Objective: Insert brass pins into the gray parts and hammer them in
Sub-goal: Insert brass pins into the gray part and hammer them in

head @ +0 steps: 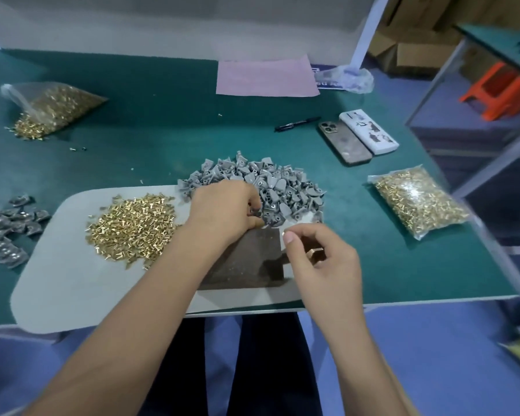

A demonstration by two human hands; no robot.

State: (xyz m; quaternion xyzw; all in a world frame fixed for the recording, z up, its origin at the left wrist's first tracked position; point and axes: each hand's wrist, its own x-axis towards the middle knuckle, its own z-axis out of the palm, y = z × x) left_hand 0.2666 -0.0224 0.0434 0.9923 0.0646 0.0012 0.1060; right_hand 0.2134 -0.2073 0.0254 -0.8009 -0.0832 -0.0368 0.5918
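A heap of gray parts lies at the far edge of a light gray mat. My left hand reaches into the near edge of that heap, fingers curled around small gray parts. A loose pile of brass pins sits on the mat to its left. A dark metal block rests on the mat below my left hand. My right hand hovers over the block's right side with fingers curled around a small brass-coloured piece.
Finished gray parts lie at the left table edge. Bags of brass pins sit at far left and at right. A phone, a white box, a pen and a pink sheet lie further back.
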